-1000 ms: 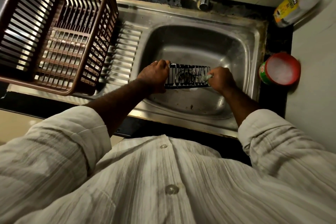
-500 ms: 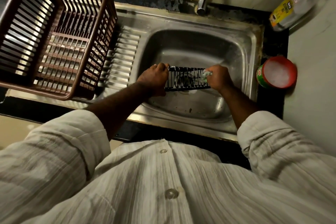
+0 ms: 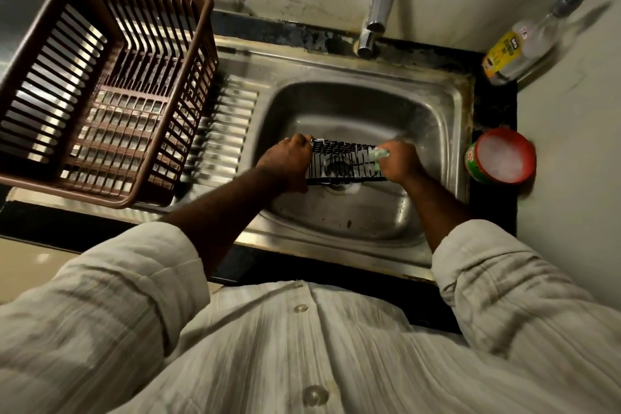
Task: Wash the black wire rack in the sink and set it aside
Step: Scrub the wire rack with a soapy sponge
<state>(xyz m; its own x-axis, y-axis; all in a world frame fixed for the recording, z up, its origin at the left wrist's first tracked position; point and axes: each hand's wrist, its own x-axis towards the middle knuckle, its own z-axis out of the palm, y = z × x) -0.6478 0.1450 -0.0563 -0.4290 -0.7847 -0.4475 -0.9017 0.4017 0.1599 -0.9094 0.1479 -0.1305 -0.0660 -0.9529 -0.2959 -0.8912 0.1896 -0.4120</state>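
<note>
While left hand [image 3: 285, 163] grips black wire rack [image 3: 349, 148], right hand [image 3: 401, 163] clutches scrubber [image 3: 379, 154]; steel sink [image 3: 336, 69], dark counter [image 3: 494, 106].

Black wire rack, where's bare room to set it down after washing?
Inside the brown dish basket is bare; so is the ribbed drainboard between it and the basin. Right of the basin, the red tub and dishwash bottle crowd the narrow ledge.

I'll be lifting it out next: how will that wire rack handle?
Likely stiff: the rack shows no sag, gripped at one end by the left hand. Probably light, being open wire. Suds on it suggest a slippery grip.
</note>
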